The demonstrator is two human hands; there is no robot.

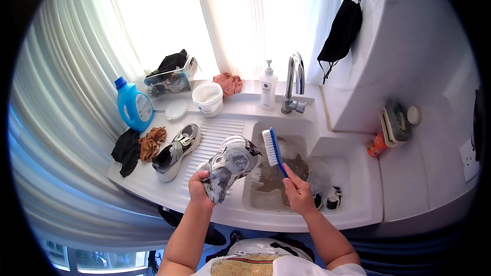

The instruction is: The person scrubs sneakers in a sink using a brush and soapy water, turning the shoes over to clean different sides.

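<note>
My left hand is closed round one end of a grey and white sneaker, held tilted above the ribbed drainboard beside the basin. Patches of white foam cover the shoe. In my right hand is a scrubbing brush with a blue back and white bristles. It is raised over the sink, its bristles facing the sneaker but apart from it. Murky, foamy water fills the basin. A second grey sneaker lies on the drainboard, left of my left hand.
Behind stand a blue detergent bottle, a clear bin of dark cloths, a white tub, a pump bottle and a chrome faucet. Dark and brown cloths lie far left. A black-and-white item sits at the sink's right.
</note>
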